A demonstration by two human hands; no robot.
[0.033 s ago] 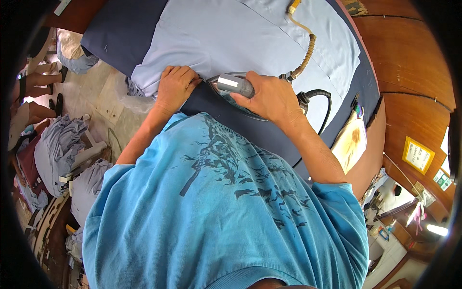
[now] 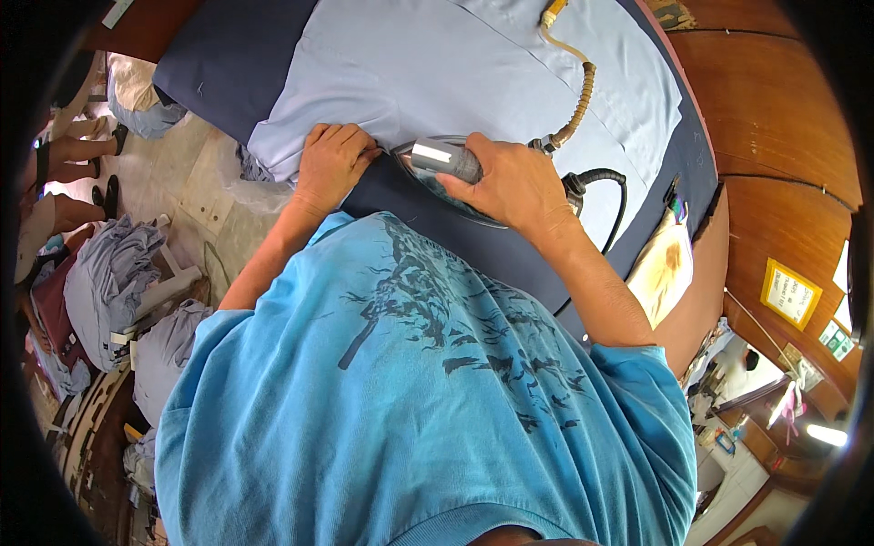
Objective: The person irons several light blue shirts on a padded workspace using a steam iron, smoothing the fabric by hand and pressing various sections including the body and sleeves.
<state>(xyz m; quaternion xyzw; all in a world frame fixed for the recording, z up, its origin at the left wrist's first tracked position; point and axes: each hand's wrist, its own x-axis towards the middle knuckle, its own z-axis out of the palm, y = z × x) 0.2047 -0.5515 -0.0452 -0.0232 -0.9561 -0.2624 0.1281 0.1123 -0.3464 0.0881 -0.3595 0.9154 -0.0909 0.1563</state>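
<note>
A light blue cloth [image 2: 437, 82] lies spread over the dark navy cover of the ironing table [image 2: 228, 64]. My right hand [image 2: 519, 182] is wrapped round the grey handle of a steam iron [image 2: 446, 162], which rests at the cloth's near edge with its tip pointing left. Just left of that tip, my left hand [image 2: 335, 164] has its fingers bent and pinched together on the edge of the light blue cloth. Its fingertips are partly hidden. From the back of the iron run a black cord and a coiled tan hose [image 2: 579, 109].
A scorched cream cloth [image 2: 665, 264] hangs at the table's right edge, before a wooden wall [image 2: 774, 118]. Piles of grey-blue garments [image 2: 114, 273] stand on the left. Beyond them, other people's legs [image 2: 73, 159] show. A plastic bag [image 2: 259, 191] lies below the table's left edge.
</note>
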